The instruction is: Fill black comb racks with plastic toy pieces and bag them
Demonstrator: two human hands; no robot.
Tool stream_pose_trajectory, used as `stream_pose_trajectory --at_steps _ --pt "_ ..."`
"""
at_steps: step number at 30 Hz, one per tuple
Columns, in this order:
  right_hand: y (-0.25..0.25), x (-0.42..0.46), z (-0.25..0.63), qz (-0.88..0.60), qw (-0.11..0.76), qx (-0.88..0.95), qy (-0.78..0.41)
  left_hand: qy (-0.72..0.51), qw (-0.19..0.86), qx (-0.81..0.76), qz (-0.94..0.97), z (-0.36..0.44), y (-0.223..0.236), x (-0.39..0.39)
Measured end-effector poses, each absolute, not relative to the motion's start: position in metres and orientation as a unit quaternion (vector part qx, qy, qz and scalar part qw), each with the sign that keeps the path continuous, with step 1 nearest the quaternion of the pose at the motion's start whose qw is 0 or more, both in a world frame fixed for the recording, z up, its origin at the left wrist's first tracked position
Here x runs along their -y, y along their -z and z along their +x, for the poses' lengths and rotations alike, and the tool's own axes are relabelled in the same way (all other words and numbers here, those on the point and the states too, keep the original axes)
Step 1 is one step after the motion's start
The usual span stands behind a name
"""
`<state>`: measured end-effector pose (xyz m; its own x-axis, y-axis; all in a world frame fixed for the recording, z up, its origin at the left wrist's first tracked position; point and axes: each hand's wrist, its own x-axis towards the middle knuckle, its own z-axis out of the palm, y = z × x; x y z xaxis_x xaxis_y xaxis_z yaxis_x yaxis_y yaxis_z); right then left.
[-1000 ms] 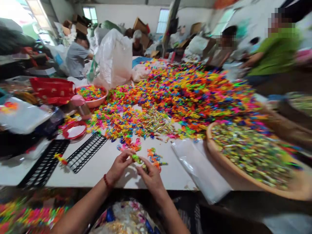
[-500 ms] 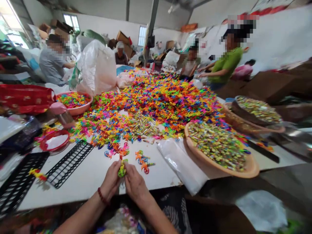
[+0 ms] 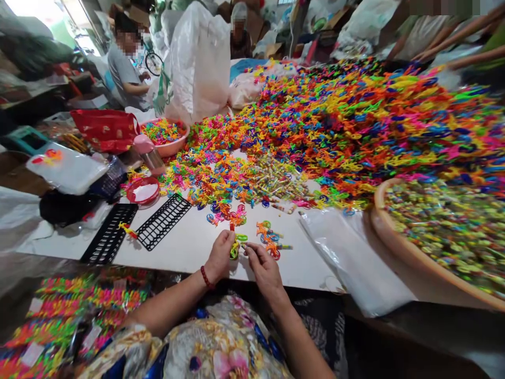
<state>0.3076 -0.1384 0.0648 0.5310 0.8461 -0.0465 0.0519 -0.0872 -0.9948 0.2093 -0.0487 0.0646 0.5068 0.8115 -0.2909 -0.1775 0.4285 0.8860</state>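
Observation:
My left hand [image 3: 221,256], with a red bead bracelet at the wrist, is closed on a small yellow-green plastic toy [image 3: 234,249] with round wheel-like parts and a red piece on top. Thumb and fingers of my right hand [image 3: 265,267] pinch at a thin stick-shaped piece [image 3: 244,246] beside the toy; most of it is hidden. Just right of my hands lie a few orange and blue toys [image 3: 270,237] with thin tubes sticking out. Pink, orange and blue toys [image 3: 232,215] lie just beyond my fingers.
A big heap of coloured plastic pieces [image 3: 335,131] covers the far table. Thin tubes [image 3: 278,176] lie before it. At right stand a basin [image 3: 379,210] of small wrapped pieces and clear plastic bags [image 3: 351,258]. Black grids [image 3: 163,221] and a red basket [image 3: 157,196] lie left. Several people work beyond.
The view has turned left and downward. My hands, close together on the toy before, have come apart a little; my right fingers now pinch the thin piece beside it.

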Motion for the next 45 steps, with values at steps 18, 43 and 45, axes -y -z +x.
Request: stream_pose_trajectory --at_steps 18,43,45 --pt "-0.058 0.143 0.31 -0.613 0.583 0.299 -0.442 -0.305 0.632 -0.407 0.584 0.207 -0.057 0.052" --pt "-0.056 0.142 0.437 -0.791 0.319 0.5 0.149 -0.264 0.153 -0.407 0.861 0.18 -0.051 -0.031" --pt "-0.057 0.12 0.455 -0.803 0.277 0.512 0.13 -0.241 0.139 -0.397 0.875 0.18 -0.044 -0.035"
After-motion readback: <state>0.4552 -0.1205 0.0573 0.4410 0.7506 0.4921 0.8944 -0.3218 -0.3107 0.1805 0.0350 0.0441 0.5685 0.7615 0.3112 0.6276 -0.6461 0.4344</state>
